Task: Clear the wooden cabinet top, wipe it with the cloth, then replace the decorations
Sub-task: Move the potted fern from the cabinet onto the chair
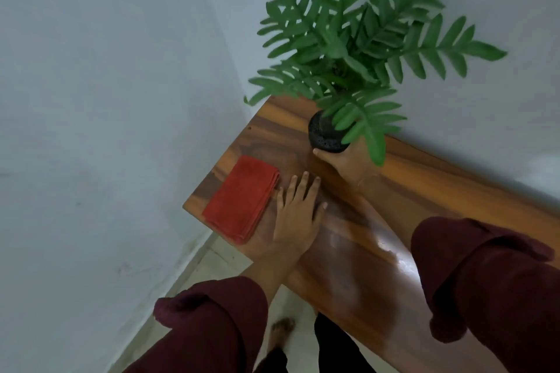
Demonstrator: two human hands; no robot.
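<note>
At frame centre the right hand (348, 165) grips the black vase (324, 135) of the top-heavy plant (357, 39) low, so it may tip, while the left hand (295, 215) lies flat, empty, beside the red cloth (242, 198) on the cabinet top (454, 191).

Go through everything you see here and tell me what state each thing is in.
Red folded cloth: flat on the cabinet, untouched.
Black speckled vase of green leaves: upright, gripped at its base.
Right hand: closed around the vase.
Left hand: open, fingers spread, beside the cloth.
Wooden cabinet top: glossy.
</note>
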